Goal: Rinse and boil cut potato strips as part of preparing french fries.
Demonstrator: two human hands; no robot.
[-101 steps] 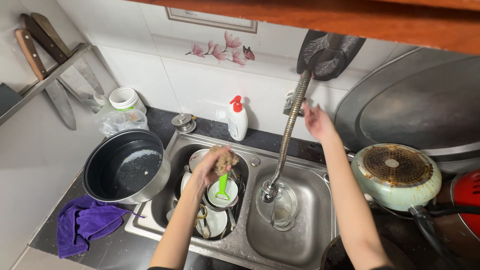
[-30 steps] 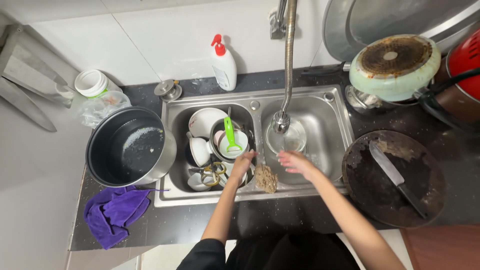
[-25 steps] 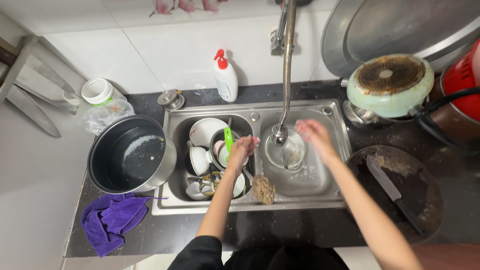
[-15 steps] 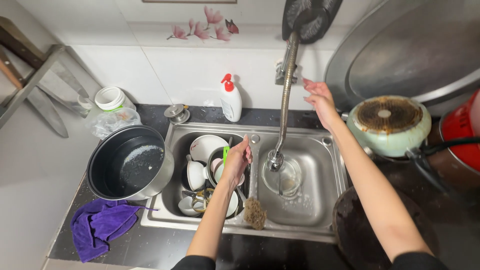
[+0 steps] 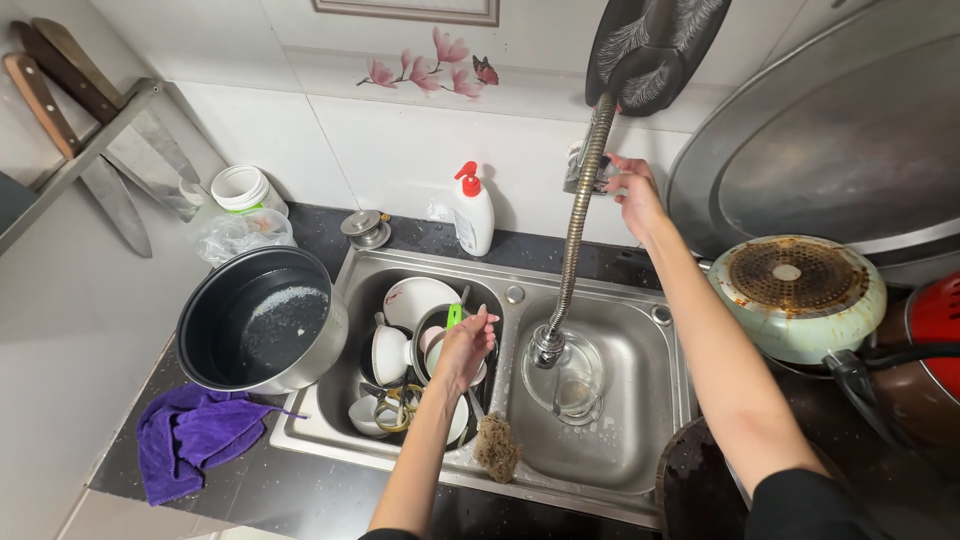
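Observation:
My right hand (image 5: 628, 192) reaches up to the wall tap (image 5: 584, 170), fingers around its handle, above the flexible metal hose (image 5: 575, 240). The hose spout ends over a clear glass lid (image 5: 565, 375) lying in the right sink basin (image 5: 640, 420). My left hand (image 5: 466, 345) hovers over the left basin (image 5: 345, 395), which holds white bowls (image 5: 415, 300), a plate, a green utensil (image 5: 455, 315) and other dishes. Its fingers are loosely curled and I cannot see anything held in them. A brown scouring sponge (image 5: 496, 447) rests on the divider between the basins.
A dark cooking pot (image 5: 262, 320) stands left of the sink, a purple cloth (image 5: 195, 435) in front of it. A soap bottle (image 5: 474, 212) stands by the wall. At the right sit an upturned pale green pan (image 5: 797, 295), a large metal lid (image 5: 830, 150) and a dark round board (image 5: 700, 490). Knives (image 5: 70, 110) hang at upper left.
My right hand rose from the right basin to the wall tap. The left hand moved from the sponge on the divider to above the dishes. The view tilted upward.

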